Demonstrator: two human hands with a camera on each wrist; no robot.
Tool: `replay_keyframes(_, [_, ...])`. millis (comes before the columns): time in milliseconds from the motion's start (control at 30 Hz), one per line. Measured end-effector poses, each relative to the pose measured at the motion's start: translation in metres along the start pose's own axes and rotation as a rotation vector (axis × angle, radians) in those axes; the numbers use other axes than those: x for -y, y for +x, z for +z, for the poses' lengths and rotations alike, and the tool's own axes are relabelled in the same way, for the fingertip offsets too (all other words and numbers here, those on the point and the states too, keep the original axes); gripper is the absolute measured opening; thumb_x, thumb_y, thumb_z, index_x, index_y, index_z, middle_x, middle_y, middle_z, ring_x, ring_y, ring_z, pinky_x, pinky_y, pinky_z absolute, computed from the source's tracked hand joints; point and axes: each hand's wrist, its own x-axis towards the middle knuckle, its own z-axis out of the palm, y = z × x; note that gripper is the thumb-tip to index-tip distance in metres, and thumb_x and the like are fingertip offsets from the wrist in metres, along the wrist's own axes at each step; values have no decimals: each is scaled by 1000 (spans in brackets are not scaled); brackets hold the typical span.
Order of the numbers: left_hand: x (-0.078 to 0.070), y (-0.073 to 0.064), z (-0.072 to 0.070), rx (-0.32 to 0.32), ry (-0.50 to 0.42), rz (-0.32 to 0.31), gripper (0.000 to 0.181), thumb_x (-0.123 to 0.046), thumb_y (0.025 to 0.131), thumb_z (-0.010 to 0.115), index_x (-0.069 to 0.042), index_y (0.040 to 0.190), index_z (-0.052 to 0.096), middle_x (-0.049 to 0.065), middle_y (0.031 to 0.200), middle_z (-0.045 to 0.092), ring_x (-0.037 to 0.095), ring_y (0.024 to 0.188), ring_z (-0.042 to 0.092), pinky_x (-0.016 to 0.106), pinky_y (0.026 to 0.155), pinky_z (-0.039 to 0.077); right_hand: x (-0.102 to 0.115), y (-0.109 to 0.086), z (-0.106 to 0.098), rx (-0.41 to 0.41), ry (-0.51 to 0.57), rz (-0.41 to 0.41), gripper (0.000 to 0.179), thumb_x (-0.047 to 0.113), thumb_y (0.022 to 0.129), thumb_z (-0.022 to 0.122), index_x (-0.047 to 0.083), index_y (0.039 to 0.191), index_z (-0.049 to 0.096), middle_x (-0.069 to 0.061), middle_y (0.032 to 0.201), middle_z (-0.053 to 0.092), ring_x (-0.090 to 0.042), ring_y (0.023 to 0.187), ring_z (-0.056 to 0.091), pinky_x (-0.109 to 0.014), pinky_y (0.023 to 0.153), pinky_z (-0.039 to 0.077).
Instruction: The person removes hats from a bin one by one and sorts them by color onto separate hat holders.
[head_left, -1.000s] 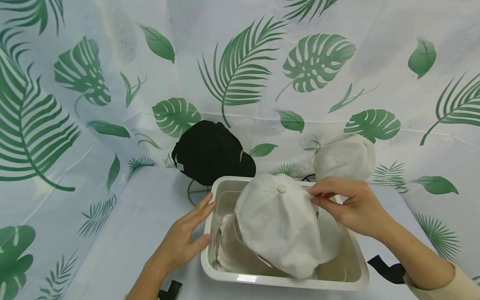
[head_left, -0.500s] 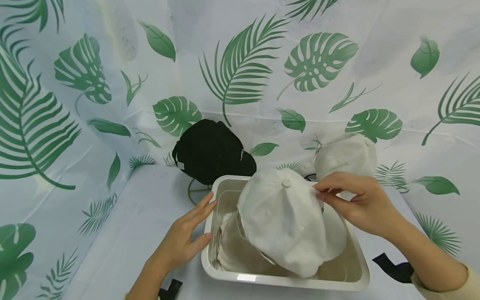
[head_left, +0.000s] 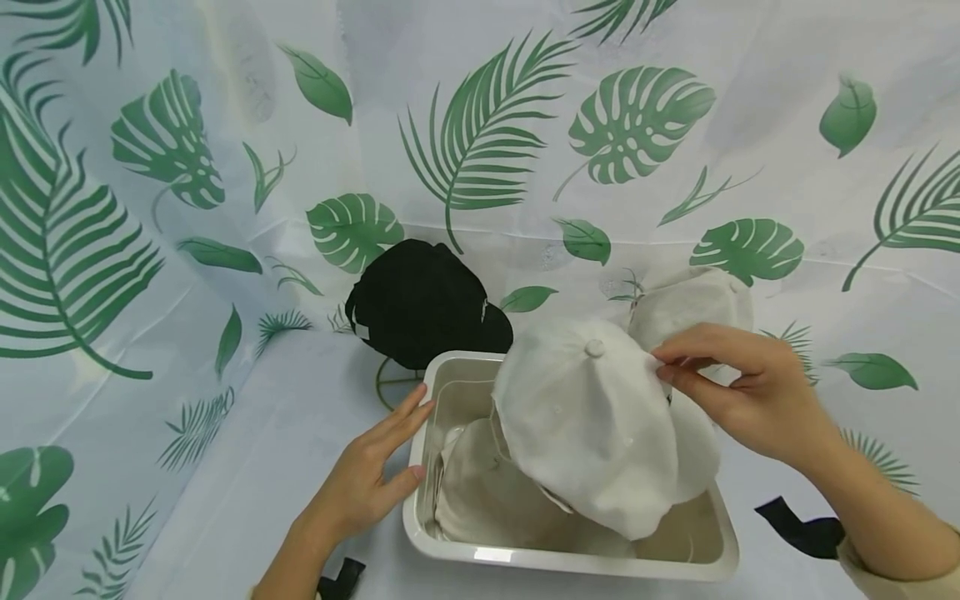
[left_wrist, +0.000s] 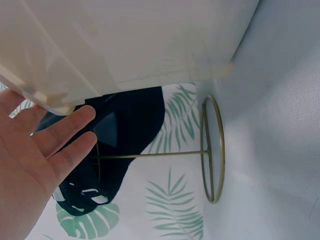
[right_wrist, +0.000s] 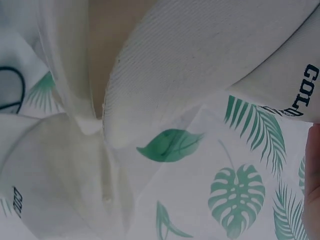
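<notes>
A white baseball cap (head_left: 585, 433), crown button up, is lifted partly above the cream plastic basin (head_left: 570, 567). My right hand (head_left: 742, 396) pinches its crown near the brim side between thumb and fingers. In the right wrist view, the cap's pale brim (right_wrist: 200, 65) fills the top, and dark lettering shows on its front. My left hand (head_left: 367, 467) rests on the basin's left rim with fingers straight. Another off-white cap (head_left: 487, 500) lies in the basin, partly hidden under the lifted one. The left wrist view shows the left hand's fingers (left_wrist: 70, 127) against the basin's side.
Behind the basin, a black cap (head_left: 420, 304) hangs on a thin brass-coloured stand (left_wrist: 212, 150). An off-white cap (head_left: 690, 304) is raised at the back right, its support mostly hidden. A leaf-patterned sheet (head_left: 480, 108) forms the backdrop. Black strap-like pieces (head_left: 802, 529) show near both wrists.
My right hand has raised the white cap and shifted it right, uncovering more of the cap in the basin. My left hand has stayed on the rim.
</notes>
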Motion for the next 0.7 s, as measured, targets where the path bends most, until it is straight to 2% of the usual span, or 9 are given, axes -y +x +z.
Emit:
replay_keyframes(200, [-1,0,1,0,-7,-9,73,-16,89,64,-12,159,46,-2,171,30,22,151,39,56,113,43,5,4,-14,-61,-139,61,44,37,95,75,-7,92,78,3,97,77,-1,88,70,-10,79,54])
replay_keyframes(300, [-1,0,1,1,-3,-10,73,-15,89,64,-12,159,46,-1,171,30,23,151,39,56,113,44,7,5,-21,-90,-173,93,46,37,95,76,-9,90,77,5,96,77,-1,87,70,-9,79,54])
replay_keyframes(400, [0,0,0,4,-1,-11,74,-15,89,65,-13,160,45,-1,171,29,23,151,40,56,113,44,6,8,-27,-120,-170,104,27,13,95,77,-13,89,75,3,93,77,-2,84,70,-10,78,54])
replay_keyframes(500, [0,-1,-1,8,6,-15,74,-15,89,65,-14,161,44,0,171,29,24,151,40,55,113,44,5,11,-33,-153,-194,114,5,-12,87,72,-15,90,75,-1,92,77,-3,83,71,-11,78,54])
replay_keyframes(600, [1,-1,-1,10,7,-12,73,-15,90,65,-13,160,45,0,171,29,25,151,40,55,113,44,3,14,-37,-208,-208,122,13,-23,80,69,-16,89,75,-7,90,77,-5,83,71,-11,78,55])
replay_keyframes(700, [1,-1,-1,12,-7,-16,72,-16,90,64,-13,160,45,-1,171,29,23,151,39,56,113,43,3,17,-42,-257,-248,146,13,-23,81,69,-16,89,76,-2,92,78,-4,83,71,-11,78,54])
